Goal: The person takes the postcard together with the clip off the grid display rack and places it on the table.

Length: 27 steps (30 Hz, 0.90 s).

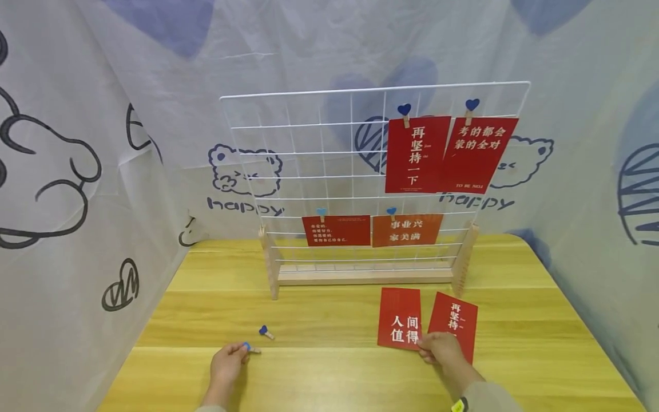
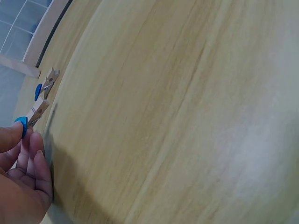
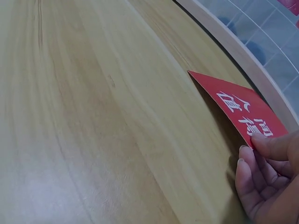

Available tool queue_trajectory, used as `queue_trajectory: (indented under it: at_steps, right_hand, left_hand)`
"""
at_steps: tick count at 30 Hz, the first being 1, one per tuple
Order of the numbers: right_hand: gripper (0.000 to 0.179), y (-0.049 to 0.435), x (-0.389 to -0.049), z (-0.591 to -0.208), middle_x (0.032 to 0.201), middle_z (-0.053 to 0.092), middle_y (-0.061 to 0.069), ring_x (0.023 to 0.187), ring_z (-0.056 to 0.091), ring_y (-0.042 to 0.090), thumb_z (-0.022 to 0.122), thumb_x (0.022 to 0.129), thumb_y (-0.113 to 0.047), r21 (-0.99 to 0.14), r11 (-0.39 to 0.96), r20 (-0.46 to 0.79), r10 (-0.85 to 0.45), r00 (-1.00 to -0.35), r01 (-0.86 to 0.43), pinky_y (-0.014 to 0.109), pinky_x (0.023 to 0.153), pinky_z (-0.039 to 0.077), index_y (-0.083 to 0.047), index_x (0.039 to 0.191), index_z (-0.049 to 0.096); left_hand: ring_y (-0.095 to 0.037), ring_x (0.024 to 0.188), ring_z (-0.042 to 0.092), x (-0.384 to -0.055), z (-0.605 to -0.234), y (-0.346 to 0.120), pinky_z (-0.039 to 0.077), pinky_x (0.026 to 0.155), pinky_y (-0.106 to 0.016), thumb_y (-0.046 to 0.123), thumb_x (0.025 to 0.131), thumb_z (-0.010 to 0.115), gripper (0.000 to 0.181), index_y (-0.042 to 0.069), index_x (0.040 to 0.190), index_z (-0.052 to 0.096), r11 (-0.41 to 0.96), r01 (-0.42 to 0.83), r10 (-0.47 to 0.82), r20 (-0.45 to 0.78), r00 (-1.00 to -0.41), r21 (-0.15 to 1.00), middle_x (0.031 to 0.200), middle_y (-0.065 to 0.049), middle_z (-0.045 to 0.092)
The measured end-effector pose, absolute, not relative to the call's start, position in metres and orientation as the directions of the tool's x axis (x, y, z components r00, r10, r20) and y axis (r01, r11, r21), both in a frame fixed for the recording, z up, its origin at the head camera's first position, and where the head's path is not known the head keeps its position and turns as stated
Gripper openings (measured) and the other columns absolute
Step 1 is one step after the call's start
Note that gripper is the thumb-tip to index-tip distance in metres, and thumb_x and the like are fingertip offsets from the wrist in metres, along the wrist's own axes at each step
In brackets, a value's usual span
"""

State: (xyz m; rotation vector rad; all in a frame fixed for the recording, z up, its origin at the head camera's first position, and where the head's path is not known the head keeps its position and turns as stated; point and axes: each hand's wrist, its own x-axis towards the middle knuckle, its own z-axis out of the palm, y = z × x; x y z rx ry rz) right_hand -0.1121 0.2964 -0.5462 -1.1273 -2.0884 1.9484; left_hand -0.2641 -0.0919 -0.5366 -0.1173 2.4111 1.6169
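Left hand (image 1: 227, 366) pinches a clip (image 2: 38, 110) by its blue heart, perhaps leaving the wooden end beyond the fingertips free. Right hand (image 1: 444, 348) pinches a card (image 1: 400, 309) at its near corner, lettering mostly uncovered.

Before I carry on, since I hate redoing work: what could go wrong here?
The right hand pinches the card near one corner, so it may twist. The left hand holds the peg by its blue heart, so it could slip. The loose peg lies close by and might get knocked.
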Motion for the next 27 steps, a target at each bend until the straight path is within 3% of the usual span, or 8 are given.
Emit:
queue_trajectory:
  at_steps: [9,16,22,27]
  right_hand:
    - [0.023,0.298,-0.106,-0.554,0.061,0.058,0.008,0.051,0.057,0.013,0.057,0.076,0.005,-0.900,-0.042,-0.378,0.567,-0.732,0.433,0.028,0.053,0.050,0.018,0.094,0.052]
    - [0.019,0.297,-0.102,-0.560,0.065,0.061,0.009,0.051,0.057,0.014,0.055,0.077,0.005,-0.913,0.016,-0.319,0.598,-0.735,0.409,0.027,0.051,0.050,0.018,0.091,0.054]
    - [0.021,0.295,-0.101,-0.563,0.064,0.060,0.008,0.052,0.058,0.013,0.057,0.077,0.003,-0.913,-0.012,-0.331,0.607,-0.723,0.408,0.025,0.051,0.050,0.017,0.092,0.054]
    - [0.019,0.294,-0.099,-0.563,0.063,0.060,0.008,0.053,0.058,0.014,0.056,0.078,0.001,-0.913,-0.032,-0.341,0.609,-0.716,0.407,0.027,0.052,0.050,0.016,0.089,0.055]
  left_hand:
    - [-0.021,0.076,0.056,-0.266,-0.539,-0.096,0.041,0.075,-0.043,0.011,0.085,0.051,0.029,-0.012,0.102,0.051,0.439,-0.203,0.092,-0.269,-0.959,0.875,0.081,-0.009,0.060]
    - [-0.028,0.081,0.055,-0.265,-0.540,-0.097,0.036,0.078,-0.051,0.018,0.086,0.051,0.033,-0.011,0.102,0.051,0.484,-0.193,0.123,-0.284,-0.951,0.854,0.082,-0.011,0.060]
    - [-0.023,0.078,0.057,-0.265,-0.543,-0.097,0.044,0.075,-0.041,0.016,0.085,0.054,0.032,-0.012,0.101,0.052,0.463,-0.184,0.128,-0.271,-0.954,0.867,0.086,-0.013,0.060]
    - [-0.018,0.071,0.056,-0.270,-0.544,-0.096,0.046,0.068,-0.033,0.015,0.082,0.057,0.027,-0.009,0.092,0.056,0.483,-0.174,0.127,-0.265,-0.956,0.858,0.079,-0.009,0.059]
